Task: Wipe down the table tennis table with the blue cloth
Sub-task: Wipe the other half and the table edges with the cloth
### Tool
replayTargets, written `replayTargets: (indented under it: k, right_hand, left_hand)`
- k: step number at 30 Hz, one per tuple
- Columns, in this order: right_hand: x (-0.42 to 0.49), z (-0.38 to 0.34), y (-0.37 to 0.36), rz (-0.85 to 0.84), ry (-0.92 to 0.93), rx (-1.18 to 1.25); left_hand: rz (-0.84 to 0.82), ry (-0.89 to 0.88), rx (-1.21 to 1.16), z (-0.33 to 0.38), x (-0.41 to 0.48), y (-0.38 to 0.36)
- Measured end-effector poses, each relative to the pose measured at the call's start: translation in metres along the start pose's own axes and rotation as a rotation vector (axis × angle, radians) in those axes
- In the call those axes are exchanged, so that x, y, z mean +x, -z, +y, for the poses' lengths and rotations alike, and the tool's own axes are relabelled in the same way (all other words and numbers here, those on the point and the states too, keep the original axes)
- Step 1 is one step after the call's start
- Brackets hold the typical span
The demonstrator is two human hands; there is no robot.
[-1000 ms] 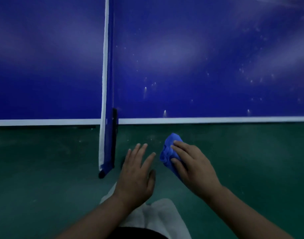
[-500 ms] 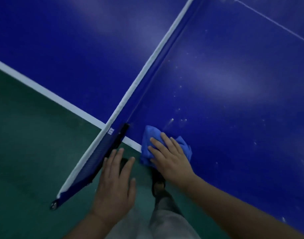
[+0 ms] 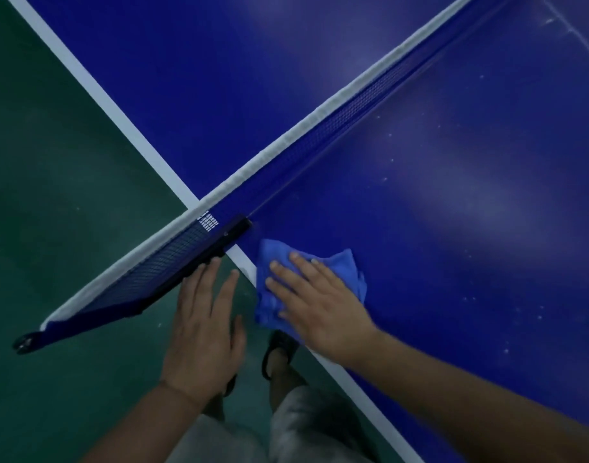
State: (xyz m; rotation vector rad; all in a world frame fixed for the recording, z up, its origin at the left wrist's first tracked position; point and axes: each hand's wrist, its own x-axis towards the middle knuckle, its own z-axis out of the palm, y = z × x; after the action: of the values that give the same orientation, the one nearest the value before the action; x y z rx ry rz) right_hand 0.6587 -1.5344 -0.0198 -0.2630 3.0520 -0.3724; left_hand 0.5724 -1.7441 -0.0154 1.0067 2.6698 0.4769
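The blue cloth (image 3: 344,267) lies crumpled on the table tennis table (image 3: 453,228), at its white side edge just right of the net post. My right hand (image 3: 316,302) presses flat on the cloth with straight fingers. My left hand (image 3: 203,325) hovers open over the floor beside the table, its fingertips close to the net's dark clamp (image 3: 219,245). White specks dot the blue surface to the right.
The net (image 3: 319,138) with its white top band runs diagonally across the table and overhangs the side edge. Green floor (image 3: 69,195) lies to the left. My leg and a dark sandal (image 3: 279,349) stand below the table edge.
My right hand has brought the cloth from the air in front of the table onto the surface by the net post. The view swung and tilted. My left hand stayed open.
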Motion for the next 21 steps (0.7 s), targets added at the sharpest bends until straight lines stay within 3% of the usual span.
replayTargets:
  k: [2, 5, 7, 8, 10, 13, 15, 16, 18, 21]
  right_hand:
    - [0.0, 0.05, 0.005, 0.043, 0.002, -0.03]
    - [0.017, 0.126, 0.031, 0.204, -0.473, -0.009]
    - [0.051, 0.138, 0.04, 0.259, -0.811, 0.058]
    - [0.072, 0.124, 0.04, 0.286, -0.883, 0.062]
    - [0.097, 0.081, 0.034, 0.291, -0.728, 0.08]
    - [0.063, 0.018, 0.009, 0.081, -0.101, 0.079]
    - [0.032, 0.029, 0.012, -0.037, 0.131, 0.093]
    - [0.03, 0.049, 0.017, -0.028, 0.152, 0.084]
    - [0.046, 0.089, 0.03, 0.046, -0.055, 0.053]
    - [0.092, 0.114, 0.043, 0.118, -0.616, 0.085]
  left_hand:
    - [0.003, 0.005, 0.019, 0.001, 0.002, -0.001]
    - [0.01, 0.017, 0.061, 0.001, 0.009, 0.001]
    - [0.013, 0.027, 0.086, -0.001, 0.014, 0.001]
    - [0.016, 0.029, 0.098, -0.002, 0.015, 0.0]
    - [0.027, 0.029, 0.115, -0.003, 0.016, -0.001]
    - [0.026, 0.008, 0.119, -0.006, 0.019, 0.002]
    - [0.019, -0.015, 0.128, -0.008, 0.021, 0.007]
    - [0.004, -0.024, 0.129, -0.009, 0.021, 0.009]
    - [-0.037, -0.029, 0.127, -0.011, 0.021, 0.013]
    - [-0.078, -0.018, 0.103, -0.011, 0.021, 0.012]
